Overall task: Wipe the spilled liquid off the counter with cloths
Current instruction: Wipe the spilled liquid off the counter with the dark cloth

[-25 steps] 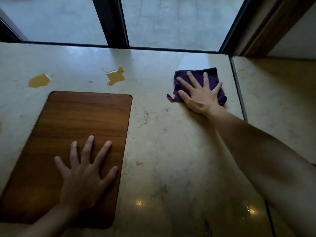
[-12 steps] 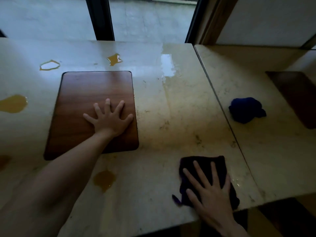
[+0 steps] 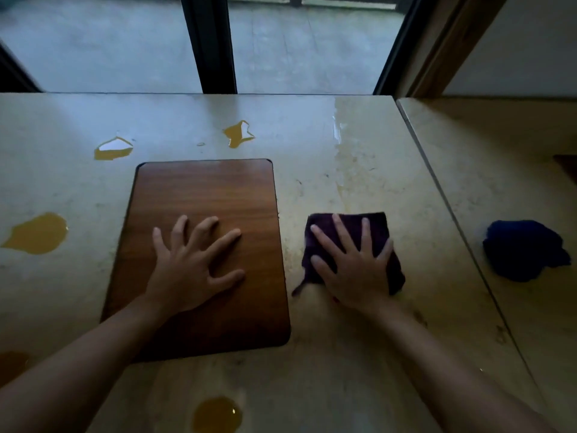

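Note:
My right hand [image 3: 354, 264] presses flat, fingers spread, on a folded purple cloth [image 3: 379, 231] lying on the pale stone counter [image 3: 327, 370], just right of a wooden board [image 3: 203, 195]. On that board my left hand [image 3: 190, 260] rests flat with fingers spread. Several yellow puddles sit on the counter: one behind the board [image 3: 239, 134], one at back left [image 3: 112, 150], one at the left [image 3: 36, 234], one near the front edge [image 3: 217, 415]. A wet streak [image 3: 340, 151] runs from the cloth toward the window.
A crumpled blue cloth [image 3: 524, 250] lies on the neighbouring counter [image 3: 499, 151] to the right, past a seam. A window with a dark frame post [image 3: 212, 42] bounds the counter's far edge. Another yellow patch [image 3: 12, 364] shows at the lower left.
My right hand slid the purple cloth from the far right of the counter toward the front edge, then up beside the board. The left hand stayed flat on the board.

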`<state>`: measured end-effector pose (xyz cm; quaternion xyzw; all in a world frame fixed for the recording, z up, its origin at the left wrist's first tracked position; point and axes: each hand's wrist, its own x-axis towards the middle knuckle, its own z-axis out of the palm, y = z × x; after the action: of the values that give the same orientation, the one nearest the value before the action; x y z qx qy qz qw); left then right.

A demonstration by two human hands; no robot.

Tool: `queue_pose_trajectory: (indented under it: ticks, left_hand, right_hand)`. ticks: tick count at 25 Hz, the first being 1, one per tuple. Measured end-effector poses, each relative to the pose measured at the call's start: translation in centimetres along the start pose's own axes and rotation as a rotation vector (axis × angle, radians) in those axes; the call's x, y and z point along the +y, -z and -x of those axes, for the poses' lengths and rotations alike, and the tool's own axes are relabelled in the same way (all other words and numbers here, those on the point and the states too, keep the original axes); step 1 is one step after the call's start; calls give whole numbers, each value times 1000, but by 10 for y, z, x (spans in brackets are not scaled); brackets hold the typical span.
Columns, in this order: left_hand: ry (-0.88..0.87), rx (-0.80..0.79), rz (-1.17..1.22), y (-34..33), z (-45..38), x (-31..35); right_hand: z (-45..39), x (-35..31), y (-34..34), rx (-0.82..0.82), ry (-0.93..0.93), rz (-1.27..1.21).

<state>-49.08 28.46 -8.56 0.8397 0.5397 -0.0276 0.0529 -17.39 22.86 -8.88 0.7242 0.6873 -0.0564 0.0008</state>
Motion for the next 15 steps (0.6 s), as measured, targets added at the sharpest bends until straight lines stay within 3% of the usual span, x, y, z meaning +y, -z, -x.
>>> queue_pose_trajectory:
  ticks: [3, 8, 11, 15]
  left_hand:
    - [3, -1, -13, -3, -4, 1]
    - [-15, -18, -55, 2, -6, 5]
    - [7, 6, -53, -1, -6, 4]
    - [17, 8, -58, -2, -6, 4]
  right_hand:
    - [-151, 5, 19, -90, -7, -35]
    - [-327, 8, 45, -143, -54, -80]
    - [-394, -4, 49, -143, -29, -71]
    - [-412, -20, 51, -125, 65, -67]
